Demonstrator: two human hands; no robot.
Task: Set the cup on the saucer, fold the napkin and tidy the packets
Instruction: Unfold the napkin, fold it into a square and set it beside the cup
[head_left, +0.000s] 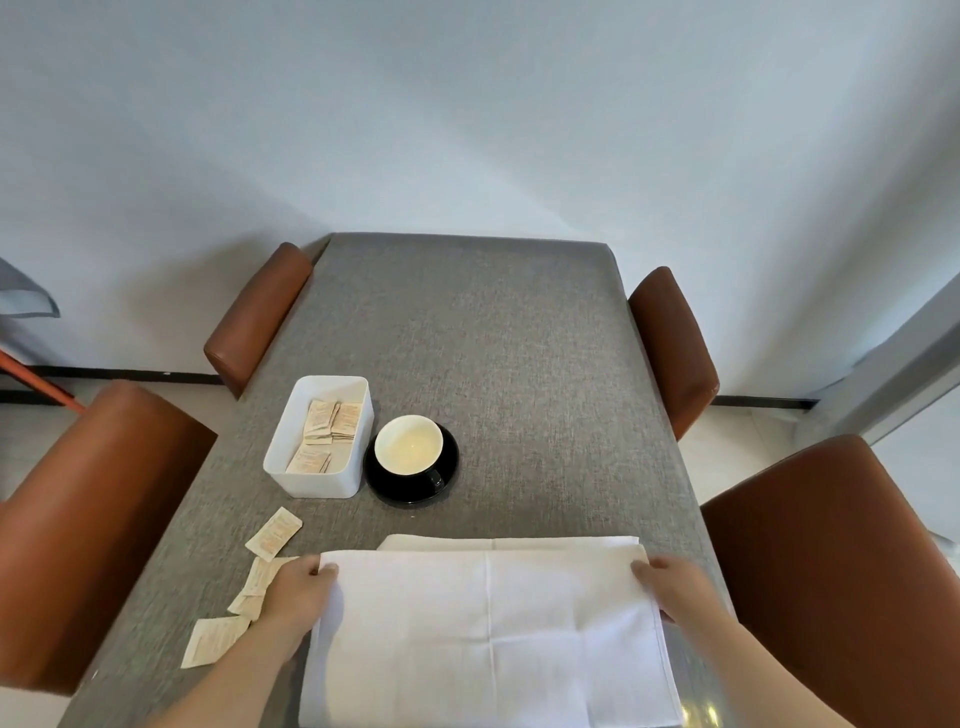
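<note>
Now I am pinching the white napkin (488, 623) at its two far corners, left hand (298, 590) and right hand (670, 584) spread wide apart. Loose packets (272, 535) are lying just outside my left hand; cup (409, 446) is sitting on saucer (382, 480) beyond.

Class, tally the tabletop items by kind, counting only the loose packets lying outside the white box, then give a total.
Cup: 1
Saucer: 1
Napkin: 1
White box: 1
Loose packets: about 4, some overlapped or partly behind the left hand
Total: about 8
</note>
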